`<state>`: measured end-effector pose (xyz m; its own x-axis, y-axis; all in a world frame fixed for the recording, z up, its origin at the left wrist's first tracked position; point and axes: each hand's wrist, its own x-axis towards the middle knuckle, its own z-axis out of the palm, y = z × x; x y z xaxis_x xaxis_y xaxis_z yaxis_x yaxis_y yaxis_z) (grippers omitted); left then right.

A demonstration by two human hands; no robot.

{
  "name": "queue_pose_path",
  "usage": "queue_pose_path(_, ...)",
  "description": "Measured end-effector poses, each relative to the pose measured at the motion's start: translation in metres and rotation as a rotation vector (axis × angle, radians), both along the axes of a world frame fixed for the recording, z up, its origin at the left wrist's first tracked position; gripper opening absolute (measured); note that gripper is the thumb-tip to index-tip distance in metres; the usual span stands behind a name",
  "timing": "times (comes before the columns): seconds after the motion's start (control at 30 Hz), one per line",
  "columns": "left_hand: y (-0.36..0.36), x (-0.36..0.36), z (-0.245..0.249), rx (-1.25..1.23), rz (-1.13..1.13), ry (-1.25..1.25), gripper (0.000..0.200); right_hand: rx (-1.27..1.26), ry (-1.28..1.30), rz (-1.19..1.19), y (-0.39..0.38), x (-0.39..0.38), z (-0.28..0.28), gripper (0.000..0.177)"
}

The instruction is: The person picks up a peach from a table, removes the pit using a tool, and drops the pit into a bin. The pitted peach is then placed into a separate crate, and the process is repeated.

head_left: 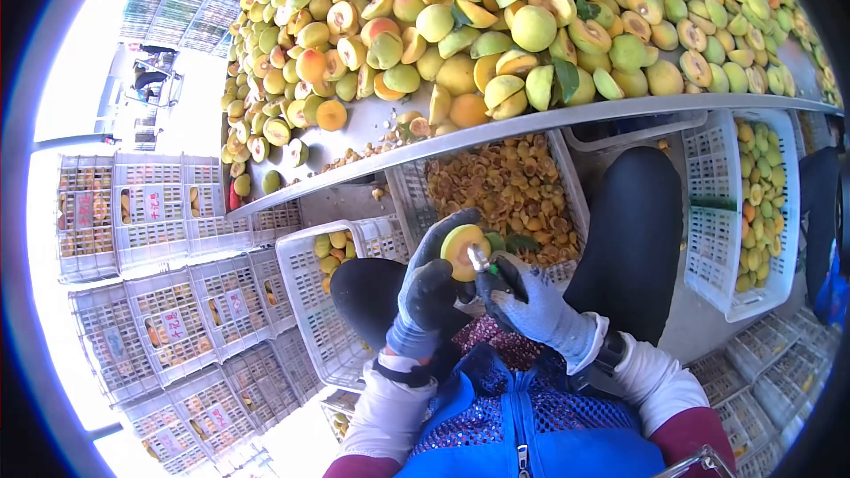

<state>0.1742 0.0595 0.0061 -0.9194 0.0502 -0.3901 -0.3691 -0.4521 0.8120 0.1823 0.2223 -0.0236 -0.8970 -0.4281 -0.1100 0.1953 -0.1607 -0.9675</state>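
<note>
In front of my lap, my gloved left hand [427, 276] is closed around a halved apricot [462, 246], pale green-yellow with its cut face turned toward my right hand. My gloved right hand [538, 303] grips a small pitting tool [478, 258] with a metal tip and a bit of green at the handle. The tip touches the cut face near its middle. Most of the handle is hidden by my fingers. Below and beyond my hands, a white crate [409, 204] holds many brown pits and scraps [500, 181].
A metal table [372, 128] heaped with whole and halved apricots [460, 26] spans the far side. Fruit crates stand at my left knee [305, 301] and at the right [708, 248]. Stacked crates [168, 301] line the left. Another person's dark-clothed leg [820, 212] shows at right.
</note>
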Motion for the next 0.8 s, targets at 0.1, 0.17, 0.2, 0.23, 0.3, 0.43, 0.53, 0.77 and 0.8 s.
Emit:
queue_pose_path(0.1,0.016,0.016,-0.001,-0.135,0.134,-0.033,0.050,0.309,0.146,0.100,0.004,0.001,0.008,0.022)
queue_pose_path(0.17,0.015,0.024,-0.008,-0.282,0.124,0.030,0.044,0.417,0.229,0.125,0.005,0.003,0.011,0.027)
queue_pose_path(0.2,0.015,0.026,-0.004,-0.310,0.121,0.038,0.042,0.459,0.252,0.127,0.007,0.004,0.017,0.028)
queue_pose_path(0.23,0.014,0.030,-0.003,-0.353,0.090,0.079,0.041,0.500,0.276,0.129,0.009,0.005,0.021,0.029)
queue_pose_path(0.3,0.013,0.036,0.000,-0.439,0.029,0.165,0.039,0.525,0.347,0.103,0.009,0.010,0.017,0.029)
queue_pose_path(0.43,0.019,0.046,0.000,-0.484,0.070,0.133,0.039,0.591,0.442,0.127,0.014,0.018,0.021,0.033)
queue_pose_path(0.53,0.026,0.048,0.013,-0.491,0.091,0.074,0.036,0.560,0.482,0.160,0.018,0.023,0.024,0.035)
queue_pose_path(0.77,0.031,0.055,0.020,-0.590,0.077,0.086,0.036,0.544,0.400,0.220,0.023,0.037,0.025,0.035)
queue_pose_path(0.8,0.031,0.056,0.019,-0.634,0.060,0.102,0.036,0.521,0.362,0.241,0.023,0.040,0.024,0.034)
